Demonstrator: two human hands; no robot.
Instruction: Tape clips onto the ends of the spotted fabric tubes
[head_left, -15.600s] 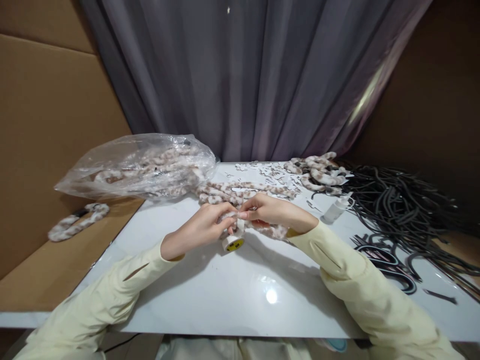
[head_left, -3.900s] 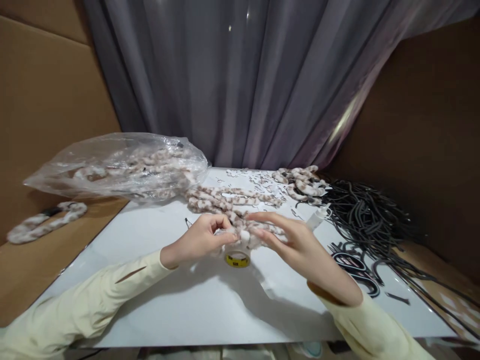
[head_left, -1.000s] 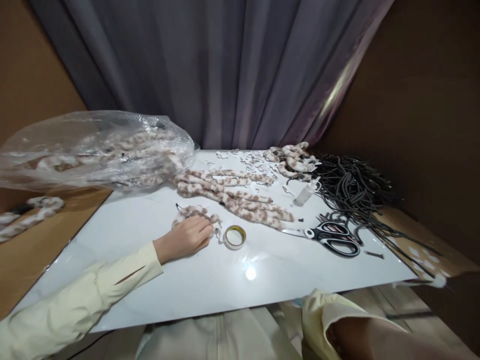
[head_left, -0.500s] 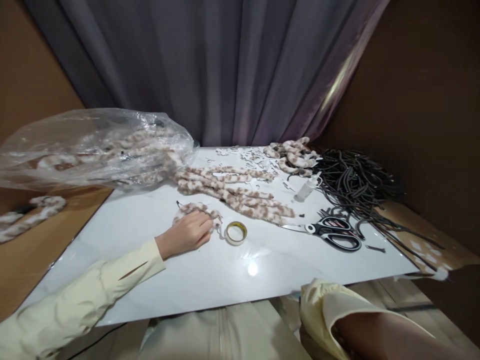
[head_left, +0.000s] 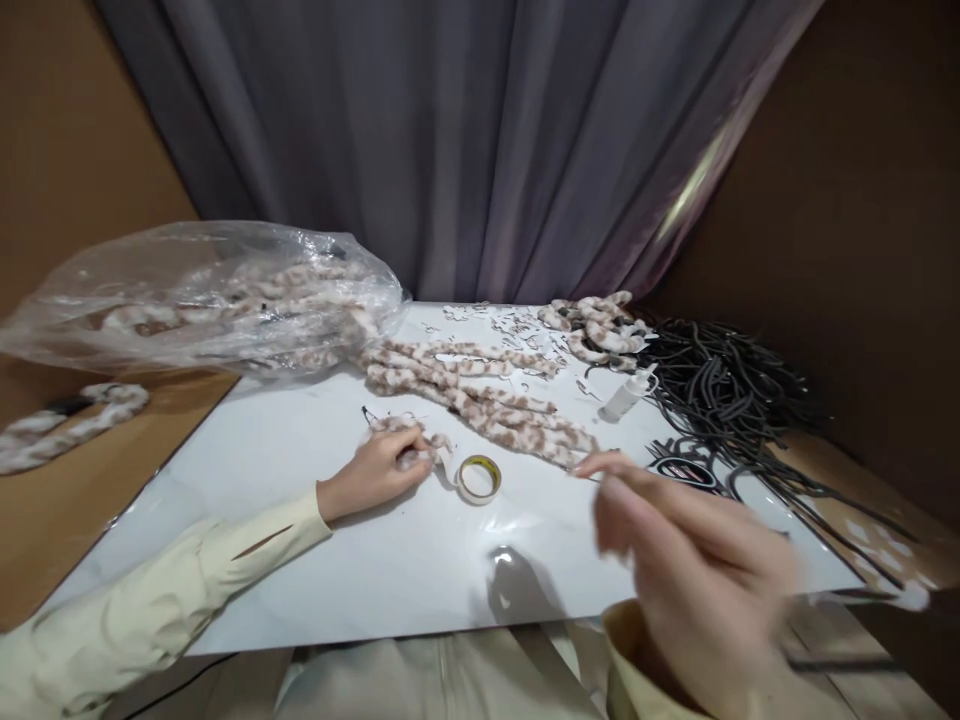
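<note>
On the white table my left hand (head_left: 379, 472) is closed round a small fuzzy brown-and-white piece (head_left: 390, 424), which shows past its fingers. A strip of tape runs from beside those fingers to a tape roll (head_left: 479, 479) lying just to the right. My right hand (head_left: 675, 550) is raised over the table's front right part, blurred by motion, so I cannot make out whether it holds anything. It hides most of the scissors, of which one handle loop (head_left: 682, 472) shows. Long fuzzy strips (head_left: 487, 400) lie behind both hands.
A clear plastic bag (head_left: 225, 290) of fuzzy strips fills the back left. At the back right are a fuzzy bundle (head_left: 600, 322), a small white bottle (head_left: 627, 396) and a heap of black cords (head_left: 727, 385). Small scraps (head_left: 517, 322) lie at the back of the table (head_left: 300, 570).
My right hand has come up into view from the lower right and now covers most of the scissors. My left hand stays on the fuzzy piece. The view has shifted slightly.
</note>
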